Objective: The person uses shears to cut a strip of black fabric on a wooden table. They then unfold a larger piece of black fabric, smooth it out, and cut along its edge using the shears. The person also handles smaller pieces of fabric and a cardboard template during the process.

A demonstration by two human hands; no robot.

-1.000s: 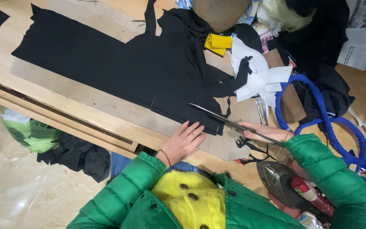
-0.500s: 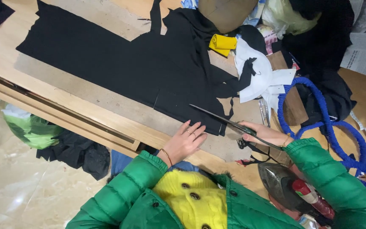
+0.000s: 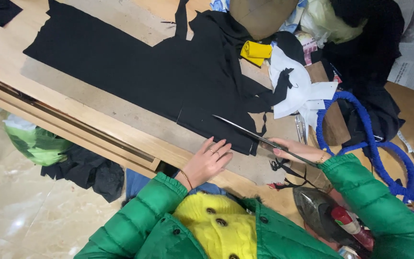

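so the wooden bench takes up most of the view, and a big black fabric piece is spread flat across it, its near edge running toward the person's hands. off to the right a blue hose loops around over the bench, next to a heap of white fabric scraps and a yellow folded bit. a clothes iron sits just below the right sleeve. long scissors are held in the right hand, grip closed around the handle end, blades lying along the fabric's near corner. the left hand lies flat and open on the bench, fingertips touching the fabric's edge, holding nothing.
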